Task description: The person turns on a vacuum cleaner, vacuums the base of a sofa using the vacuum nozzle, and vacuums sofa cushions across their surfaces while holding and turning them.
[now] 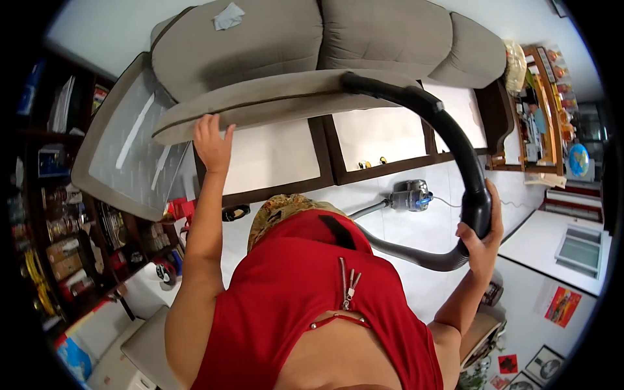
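Note:
My left hand (212, 144) is at the left end of a long grey-beige seat cushion (260, 94), its fingers on the seam and thumb apart. The cushion stands tilted up from the sofa base (266, 159). My right hand (482, 242) is wrapped around the black handle of a vacuum cleaner wand (465, 146). The wand curves up and left, its far end against the cushion's upper part; the exact contact is hidden. From the handle, a grey hose (416, 255) loops behind my body toward the vacuum canister (411, 196) on the floor.
Back cushions (240, 39) line the wall, with a crumpled cloth (229, 17) on top. Small yellow-and-black items (372, 162) lie on the base. Left are a plastic-covered panel (130, 136) and a crowded dark shelf (62, 221). A wooden rack (546, 110) stands right.

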The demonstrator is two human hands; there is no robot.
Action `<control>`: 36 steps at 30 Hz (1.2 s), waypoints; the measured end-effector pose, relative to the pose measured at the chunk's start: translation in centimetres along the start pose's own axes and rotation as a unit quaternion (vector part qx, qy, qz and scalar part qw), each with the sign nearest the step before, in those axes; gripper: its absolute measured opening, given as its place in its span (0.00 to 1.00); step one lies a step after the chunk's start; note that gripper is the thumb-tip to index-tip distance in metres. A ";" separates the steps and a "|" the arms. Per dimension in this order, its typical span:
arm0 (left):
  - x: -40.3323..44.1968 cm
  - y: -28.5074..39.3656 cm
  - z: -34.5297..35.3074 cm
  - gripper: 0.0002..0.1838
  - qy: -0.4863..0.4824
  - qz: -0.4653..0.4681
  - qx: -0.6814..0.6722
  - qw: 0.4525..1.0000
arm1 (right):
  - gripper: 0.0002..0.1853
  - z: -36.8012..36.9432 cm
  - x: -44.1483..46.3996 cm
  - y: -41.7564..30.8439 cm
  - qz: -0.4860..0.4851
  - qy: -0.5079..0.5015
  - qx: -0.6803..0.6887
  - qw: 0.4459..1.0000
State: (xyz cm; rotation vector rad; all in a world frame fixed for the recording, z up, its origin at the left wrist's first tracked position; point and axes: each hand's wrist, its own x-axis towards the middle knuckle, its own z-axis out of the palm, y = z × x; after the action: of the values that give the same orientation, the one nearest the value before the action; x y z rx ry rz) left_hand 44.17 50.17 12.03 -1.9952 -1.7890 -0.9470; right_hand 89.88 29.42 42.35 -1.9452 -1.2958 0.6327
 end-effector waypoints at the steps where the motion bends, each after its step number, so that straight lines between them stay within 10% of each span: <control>1: -0.5 -0.8 -0.7 0.30 0.015 -0.041 0.008 0.999 | 0.45 0.6 -0.1 -0.2 -0.014 -0.034 0.033 0.999; 9: -2.4 -2.8 -1.7 0.32 0.017 -0.058 -0.002 0.998 | 0.40 9.9 1.4 -4.6 -0.203 -0.230 0.042 0.951; 26: -0.4 -10.0 -2.0 0.27 -0.018 -0.072 -0.132 0.989 | 0.42 5.8 -7.7 -5.0 -0.041 0.031 -0.005 0.999; 36: -1.9 -14.5 -3.1 0.47 0.037 -0.191 -0.078 0.978 | 0.38 23.0 -6.6 -16.0 -0.253 -0.177 -0.013 0.951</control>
State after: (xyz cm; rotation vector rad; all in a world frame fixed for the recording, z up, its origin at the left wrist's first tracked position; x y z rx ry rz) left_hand 29.34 49.37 10.16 -1.7005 -2.1601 -1.2927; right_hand 61.51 33.86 40.31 -1.4594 -1.9448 0.7184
